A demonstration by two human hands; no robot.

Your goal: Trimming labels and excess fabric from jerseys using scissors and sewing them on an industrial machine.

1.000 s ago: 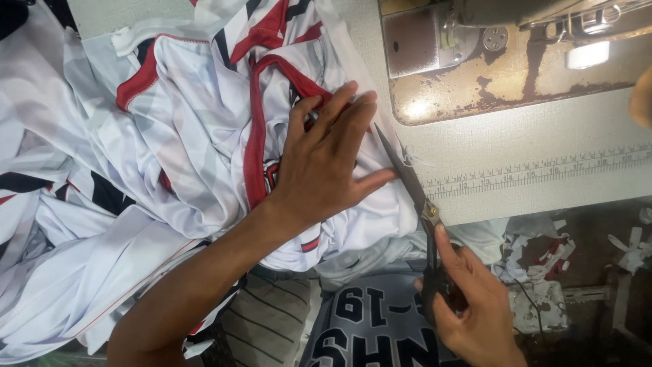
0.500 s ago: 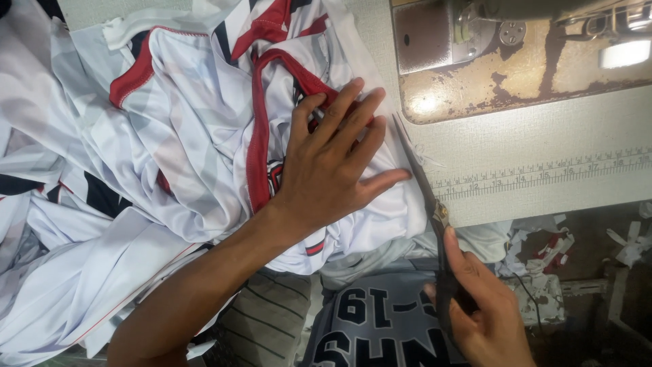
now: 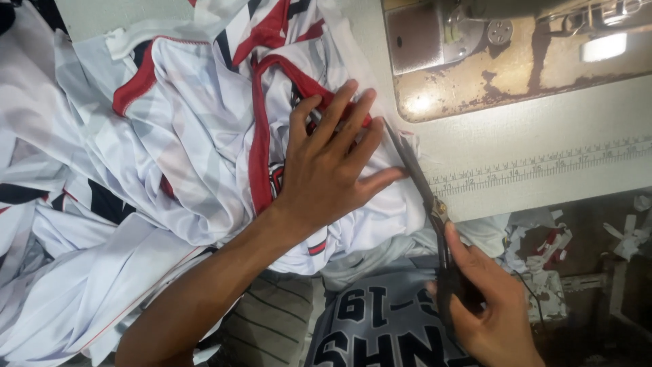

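Careful: your left hand [image 3: 326, 173] lies spread flat on the jersey [image 3: 197, 156], fingertips beside the scissors [image 3: 421, 180] gripped in your right hand [image 3: 485, 309]; a slip could nick them.

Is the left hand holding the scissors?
No, the left hand lies flat on the white and red fabric garment; the right hand grips the metal scissors.

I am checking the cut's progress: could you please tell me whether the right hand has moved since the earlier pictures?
Yes, slightly. The right hand with the scissors has drawn a little nearer the table's printed ruler.
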